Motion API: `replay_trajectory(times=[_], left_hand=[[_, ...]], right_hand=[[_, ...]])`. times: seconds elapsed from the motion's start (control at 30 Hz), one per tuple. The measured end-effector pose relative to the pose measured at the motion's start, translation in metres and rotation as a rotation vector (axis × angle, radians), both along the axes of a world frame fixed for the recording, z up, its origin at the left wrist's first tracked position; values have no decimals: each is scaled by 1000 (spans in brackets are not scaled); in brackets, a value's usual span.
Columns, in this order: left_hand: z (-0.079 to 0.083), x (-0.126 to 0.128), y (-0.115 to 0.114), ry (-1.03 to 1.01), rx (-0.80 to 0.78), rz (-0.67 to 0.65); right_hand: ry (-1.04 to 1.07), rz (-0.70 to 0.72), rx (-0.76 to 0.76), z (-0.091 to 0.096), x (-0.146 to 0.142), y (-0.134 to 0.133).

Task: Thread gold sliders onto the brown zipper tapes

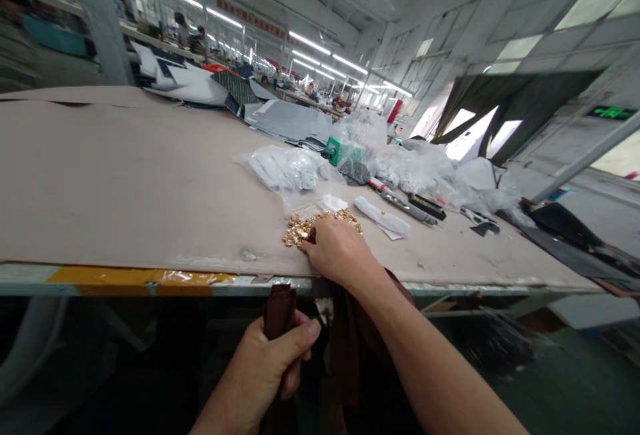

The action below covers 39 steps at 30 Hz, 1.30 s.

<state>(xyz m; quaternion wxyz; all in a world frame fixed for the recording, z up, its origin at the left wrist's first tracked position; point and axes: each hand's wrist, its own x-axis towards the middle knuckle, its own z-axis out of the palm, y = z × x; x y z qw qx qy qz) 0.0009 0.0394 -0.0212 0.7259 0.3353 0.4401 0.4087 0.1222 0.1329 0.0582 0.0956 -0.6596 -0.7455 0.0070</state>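
Note:
My left hand [273,355], below the table's front edge, is closed around a dark brown strip of material [280,308] whose cut end points up. On the table, my right hand [335,245] reaches into a heap of small shiny gold-coloured metal pieces [296,230]. Its fingers are bent together, and their tips are partly hidden, so what they hold cannot be made out. More dark brown material [345,348] hangs under my right wrist at the edge.
Behind the heap lie a clear plastic bag with white contents [295,168], a folded white paper [383,216], a grey-handled tool [407,207] and a green box [340,150]. Crumpled plastic bags [430,172] fill the right back. Grey sheets [290,118] lie further off. Yellow tape [140,278] covers the table's edge.

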Motion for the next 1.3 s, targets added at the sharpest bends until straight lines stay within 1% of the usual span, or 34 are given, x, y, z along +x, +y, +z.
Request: replay_trajectory(times=[0.13,0.3,0.47,0.57,0.63,0.7,0.77,0.83,0.93,1.0,1.03,1.1,1.17,1.23,1.3], left_hand=[[-2,-3,1,-46,-10,-9],[-4,-5,0,-51,-23,-2],[-4,-5,1,-79,-31,37],[-4,-3,1,-77,-10,86],[-4,0,-1,-83,2,96],[-4,2,-4,-109,-11,72],[-5,4,-8,-140,-41,27],[-7,6,-12,-151,-57,-22],[-11,9,-17,-120,-52,-74],[-13,11,-18,-134,-74,-86],[-13,12,-19,-169,-100,-92],[-12,15,-19,-267,-163,-110],[-12,17,-19,-350,-212,-115],[-12,18,-18,-401,-226,-96],[-13,18,-17,-425,-225,-75]], right_hand=[[-82,-27,-15,0,-3,-1],[-115,-33,-13,3,-7,-8],[-37,-19,20,6,1,-13],[47,11,15,10,12,-31],[173,41,-33,9,19,-53],[441,55,-136,4,22,-77],[677,37,-212,-6,24,-99],[843,-8,-223,-18,23,-115],[1027,-63,-203,-37,20,-126],[1077,-51,-127,-50,20,-129],[1066,-25,-48,-56,20,-130],[967,77,169,-66,22,-131],[832,219,353,-71,25,-131],[747,343,434,-72,28,-130],[726,402,439,-71,31,-129]])
